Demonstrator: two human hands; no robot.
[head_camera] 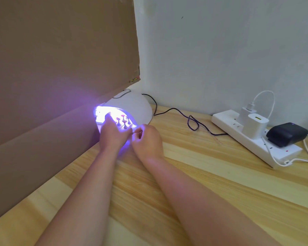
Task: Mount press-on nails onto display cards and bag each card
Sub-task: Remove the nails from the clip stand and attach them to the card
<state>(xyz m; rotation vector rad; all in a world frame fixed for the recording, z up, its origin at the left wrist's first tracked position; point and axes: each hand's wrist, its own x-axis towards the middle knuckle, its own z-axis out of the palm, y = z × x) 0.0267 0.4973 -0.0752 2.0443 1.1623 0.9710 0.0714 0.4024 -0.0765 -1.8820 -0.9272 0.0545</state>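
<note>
A white domed nail lamp glows violet at the back of the wooden table. Inside its mouth stand several pink press-on nails on small stems. My left hand reaches into the lamp's opening, its fingers in the glare, and whether it holds anything cannot be made out. My right hand sits just right of the opening, fingers curled, pinching a thin stick-like piece at the fingertips. No display cards or bags are in view.
A large brown cardboard box walls off the left side and overhangs the lamp. The lamp's black cord trails right to a white power strip with white chargers and a black adapter. A white wall stands behind.
</note>
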